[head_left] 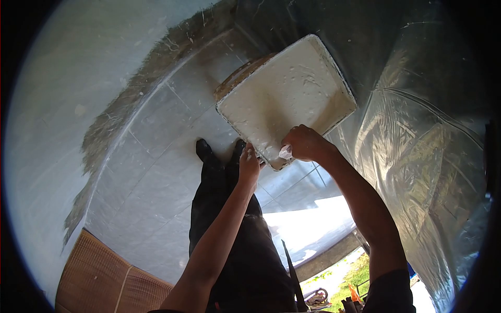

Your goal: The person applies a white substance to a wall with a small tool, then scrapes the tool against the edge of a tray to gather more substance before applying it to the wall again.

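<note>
A large rectangular tray (338, 70) holds a thick off-white paste, lumpy on the surface, with smears along its rim. My left hand (249, 163) is closed at the tray's near-left edge, its fingers against the rim and spotted with white. My right hand (304, 142) makes a fist over the near corner of the tray. From that fist sticks out a small whitish piece (285, 152); its kind cannot be made out, and the rest is hidden by the fingers.
Below the tray's left side shows a brown support (245, 75). Grey floor tiles (156, 146) lie under my dark shoes (204, 149). A wall (57, 104) with a rough dark band curves along the left. Plastic sheeting (417, 156) hangs at right; brown cardboard (99, 266) lies lower left.
</note>
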### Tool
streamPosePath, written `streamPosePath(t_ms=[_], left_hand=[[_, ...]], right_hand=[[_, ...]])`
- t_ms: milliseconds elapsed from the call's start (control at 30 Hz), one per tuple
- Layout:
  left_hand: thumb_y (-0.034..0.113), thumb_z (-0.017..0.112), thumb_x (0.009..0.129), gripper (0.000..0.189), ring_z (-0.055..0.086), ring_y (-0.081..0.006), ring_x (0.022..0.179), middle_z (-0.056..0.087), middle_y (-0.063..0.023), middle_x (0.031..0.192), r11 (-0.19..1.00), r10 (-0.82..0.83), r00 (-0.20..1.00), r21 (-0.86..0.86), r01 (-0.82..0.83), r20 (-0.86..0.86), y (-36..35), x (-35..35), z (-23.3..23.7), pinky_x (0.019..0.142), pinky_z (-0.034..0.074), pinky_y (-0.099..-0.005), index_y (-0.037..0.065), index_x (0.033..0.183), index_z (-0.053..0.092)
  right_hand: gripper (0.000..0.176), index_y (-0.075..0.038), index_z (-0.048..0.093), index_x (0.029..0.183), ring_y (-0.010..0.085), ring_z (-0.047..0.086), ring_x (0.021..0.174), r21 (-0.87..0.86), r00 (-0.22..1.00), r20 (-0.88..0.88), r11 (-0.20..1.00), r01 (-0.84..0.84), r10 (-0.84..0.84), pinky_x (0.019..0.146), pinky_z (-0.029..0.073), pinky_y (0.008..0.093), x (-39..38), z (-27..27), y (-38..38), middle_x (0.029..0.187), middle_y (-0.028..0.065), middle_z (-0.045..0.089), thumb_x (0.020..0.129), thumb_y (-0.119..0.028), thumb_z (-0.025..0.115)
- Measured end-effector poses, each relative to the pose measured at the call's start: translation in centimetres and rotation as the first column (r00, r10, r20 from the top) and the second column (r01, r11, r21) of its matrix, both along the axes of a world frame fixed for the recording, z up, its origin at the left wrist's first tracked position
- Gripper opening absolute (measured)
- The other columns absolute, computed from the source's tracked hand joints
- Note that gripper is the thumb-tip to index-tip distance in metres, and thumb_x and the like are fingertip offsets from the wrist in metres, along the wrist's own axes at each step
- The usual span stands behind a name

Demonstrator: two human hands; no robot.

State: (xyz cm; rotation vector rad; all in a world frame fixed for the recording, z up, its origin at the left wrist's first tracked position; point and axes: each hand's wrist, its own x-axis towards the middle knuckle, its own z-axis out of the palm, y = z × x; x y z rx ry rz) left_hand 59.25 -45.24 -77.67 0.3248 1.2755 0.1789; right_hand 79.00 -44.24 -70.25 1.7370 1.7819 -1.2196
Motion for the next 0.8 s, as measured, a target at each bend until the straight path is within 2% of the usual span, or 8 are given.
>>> streamPosePath(t_ms=[400, 533, 600, 633, 700, 733, 767, 800], left_hand=[[0.043, 0.024, 0.112, 0.055, 0.057, -0.0309, 0.129, 0.052, -0.0191, 0.146, 1.0, -0.014, 1.0, -0.011, 0.015, 0.014, 0.5, 0.3, 0.5, 0.108, 0.048, -0.0483, 0.006, 0.152, 0.034], [0.043, 0.025, 0.112, 0.055, 0.058, -0.0307, 0.129, 0.052, -0.0179, 0.145, 1.0, -0.011, 1.0, -0.004, 0.011, -0.014, 0.2, 0.3, 0.3, 0.107, 0.048, -0.0483, 0.006, 0.152, 0.034], [0.044, 0.028, 0.111, 0.056, 0.058, -0.0305, 0.129, 0.052, -0.0167, 0.146, 1.0, 0.006, 1.0, 0.017, -0.006, -0.003, 0.0, 0.3, 0.0, 0.107, 0.049, -0.0487, 0.006, 0.153, 0.033], [0.044, 0.028, 0.111, 0.056, 0.058, -0.0305, 0.129, 0.052, -0.0167, 0.146, 1.0, 0.01, 1.0, 0.02, -0.01, 0.0, -0.1, 0.2, -0.2, 0.107, 0.049, -0.0487, 0.006, 0.153, 0.033], [0.048, 0.033, 0.109, 0.063, 0.055, -0.0316, 0.131, 0.049, -0.0174, 0.15, 0.997, 0.057, 0.998, -0.048, -0.058, -0.01, 0.1, -0.3, -0.3, 0.11, 0.044, -0.05, 0.005, 0.155, 0.03], [0.048, 0.033, 0.109, 0.063, 0.055, -0.0316, 0.131, 0.049, -0.0174, 0.15, 0.997, 0.061, 0.998, -0.039, -0.062, -0.005, 0.1, -0.6, -0.1, 0.11, 0.044, -0.05, 0.005, 0.155, 0.03], [0.051, 0.035, 0.109, 0.066, 0.053, -0.0327, 0.134, 0.046, -0.0184, 0.152, 0.997, 0.073, 0.997, 0.029, -0.072, -0.037, 0.2, -0.8, 0.1, 0.113, 0.04, -0.0505, 0.005, 0.155, 0.029], [0.053, 0.037, 0.108, 0.07, 0.05, -0.0337, 0.137, 0.044, -0.0193, 0.154, 0.992, 0.086, 0.994, 0.096, -0.079, -0.068, 0.2, -1.1, 0.4, 0.115, 0.036, -0.051, 0.004, 0.156, 0.027]], right_hand=[[0.028, -0.019, 0.08, 0.101, 0.0259, 0.067, 0.101, -0.043, 0.957, 0.071, 0.959, -0.279, 0.281, 0.097, 0.048, 0.0397, -0.8, 0.4, -0.4, 0.097, 0.0104, 0.073, 0.079, -0.005, 0.067], [0.018, -0.015, 0.078, 0.09, 0.025, 0.069, 0.094, 0.109, 0.98, 0.044, 0.974, -0.2, 0.196, 0.09, 0.05, 0.0388, 0.5, 0.9, -1.0, 0.087, 0.0082, 0.073, 0.077, -0.009, 0.068], [0.019, -0.011, 0.078, 0.098, 0.0302, 0.069, 0.099, 0.066, 0.993, -0.062, 0.992, 0.109, -0.105, 0.094, 0.051, 0.0411, 1.9, 1.0, -0.8, 0.094, 0.0127, 0.074, 0.082, -0.011, 0.067], [0.019, -0.011, 0.078, 0.098, 0.0302, 0.069, 0.099, 0.069, 0.993, -0.059, 0.992, 0.105, -0.101, 0.094, 0.051, 0.0411, 2.5, 1.4, -0.8, 0.094, 0.0127, 0.074, 0.082, -0.011, 0.067], [0.022, -0.009, 0.077, 0.106, 0.0348, 0.069, 0.103, -0.119, 0.895, -0.115, 0.901, 0.418, -0.43, 0.096, 0.051, 0.0407, 4.0, 2.5, -0.3, 0.108, 0.0166, 0.074, 0.086, -0.014, 0.068], [0.025, -0.004, 0.074, 0.113, 0.0302, 0.07, 0.1, -0.113, 0.822, -0.191, 0.844, 0.524, -0.536, 0.092, 0.052, 0.0381, 5.0, 1.9, -1.6, 0.115, 0.0155, 0.074, 0.09, -0.013, 0.068], [0.025, -0.004, 0.074, 0.113, 0.0302, 0.07, 0.1, -0.097, 0.827, -0.192, 0.848, 0.52, -0.529, 0.092, 0.052, 0.0381, 5.4, 1.1, -2.9, 0.115, 0.0155, 0.074, 0.09, -0.013, 0.068], [0.027, -0.001, 0.071, 0.116, 0.0258, 0.069, 0.099, -0.141, 0.621, -0.3, 0.678, 0.722, -0.724, 0.09, 0.052, 0.0359, 5.4, 0.4, -4.6, 0.114, 0.0139, 0.074, 0.092, -0.01, 0.066]])
